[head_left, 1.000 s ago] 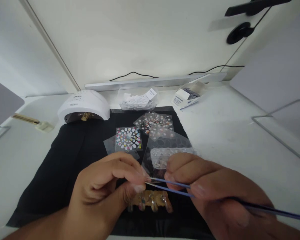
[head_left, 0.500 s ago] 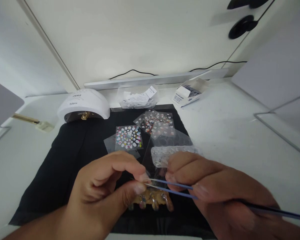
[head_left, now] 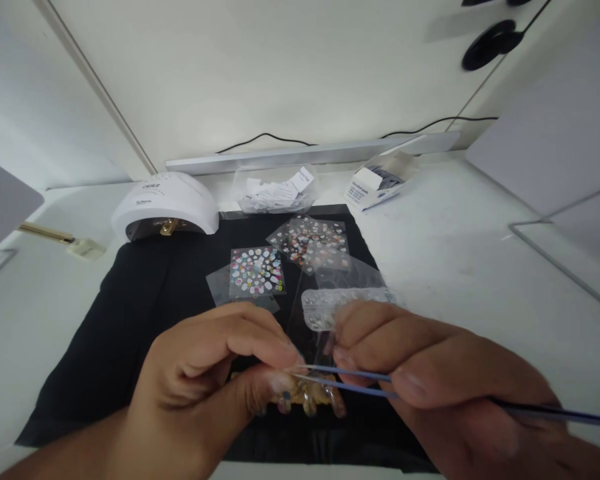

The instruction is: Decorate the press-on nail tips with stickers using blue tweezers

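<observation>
In my right hand (head_left: 445,373) is a pair of blue tweezers (head_left: 350,380), its two pale tips a little apart and pointing left. My left hand (head_left: 210,380) pinches thumb and index finger together right at those tips. Whatever sits between the fingertips is too small or hidden to make out. Below the tips, several glossy press-on nails (head_left: 309,403) stick out from a brown holder (head_left: 325,392), partly covered by my left fingers. A clear pouch of small gems (head_left: 320,309) lies just behind my right fingers.
Sticker sheets (head_left: 257,271) and more sheets (head_left: 315,240) lie on a black cloth (head_left: 145,320). A white nail lamp (head_left: 165,203) stands at back left, beside a brush (head_left: 80,247). Behind are a clear tub (head_left: 275,193) of white packets and an open box of alcohol pads (head_left: 377,183).
The tweezer tips have shifted slightly right and down, and my left fingertips have moved with them. Both hands keep their grip. The whole view has tilted a little.
</observation>
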Available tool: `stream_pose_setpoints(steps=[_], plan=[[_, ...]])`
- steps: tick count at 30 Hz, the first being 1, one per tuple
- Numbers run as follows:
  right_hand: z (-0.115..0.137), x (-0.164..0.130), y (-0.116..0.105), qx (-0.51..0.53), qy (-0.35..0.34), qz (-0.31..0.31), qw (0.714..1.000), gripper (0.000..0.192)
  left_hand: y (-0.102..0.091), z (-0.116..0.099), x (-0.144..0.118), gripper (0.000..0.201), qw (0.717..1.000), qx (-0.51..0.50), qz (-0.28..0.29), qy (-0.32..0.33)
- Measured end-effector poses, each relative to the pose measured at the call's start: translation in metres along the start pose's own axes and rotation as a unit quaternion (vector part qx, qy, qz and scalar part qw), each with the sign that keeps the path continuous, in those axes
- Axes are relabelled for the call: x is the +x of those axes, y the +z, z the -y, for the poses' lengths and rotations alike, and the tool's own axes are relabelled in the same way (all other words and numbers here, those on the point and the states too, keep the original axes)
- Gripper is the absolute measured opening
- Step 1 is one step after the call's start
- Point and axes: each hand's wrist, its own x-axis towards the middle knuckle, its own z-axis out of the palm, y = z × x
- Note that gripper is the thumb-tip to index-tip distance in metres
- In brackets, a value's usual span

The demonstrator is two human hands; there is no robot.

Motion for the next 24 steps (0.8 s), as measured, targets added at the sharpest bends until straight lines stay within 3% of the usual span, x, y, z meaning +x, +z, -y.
stream_pose_setpoints(steps=[24], plan=[[0.0014,-0.0012,-0.0007,0.028,0.016,-0.001,0.999,0.025,-0.0007,-0.0027,-0.0007,0.024,0.999,-0.027,0.018,-0.014]])
